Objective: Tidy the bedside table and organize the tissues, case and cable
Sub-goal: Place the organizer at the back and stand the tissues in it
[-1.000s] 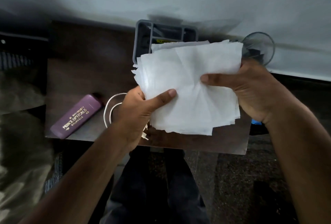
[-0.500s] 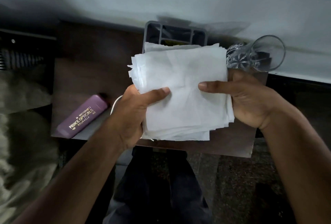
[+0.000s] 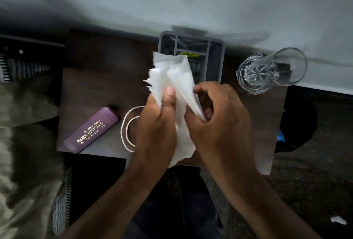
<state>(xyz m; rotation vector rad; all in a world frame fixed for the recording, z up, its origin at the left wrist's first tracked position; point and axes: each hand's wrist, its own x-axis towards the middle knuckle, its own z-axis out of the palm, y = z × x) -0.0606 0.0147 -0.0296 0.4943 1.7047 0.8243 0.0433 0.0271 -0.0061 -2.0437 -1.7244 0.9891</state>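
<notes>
Head view: 2 hands held the tissues (image 3: pixel 172 78) just in front of the gray tray (image 3: pixel 217 61). The left hand (image 3: pixel 158 124) pinched the stack and the right hand (image 3: pixel 219 122) gripped its folded edge, probably bending it to fit the tray. Left of the tray lay the case (image 3: pixel 91 130) and cable (image 3: pixel 126 124), untouched.

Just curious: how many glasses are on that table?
1: the glass stands at the table's far right corner, beside the grey organizer. The hands could hide something small.

Tissues (image 3: pixel 172 78) now folded, bunched upright
</notes>
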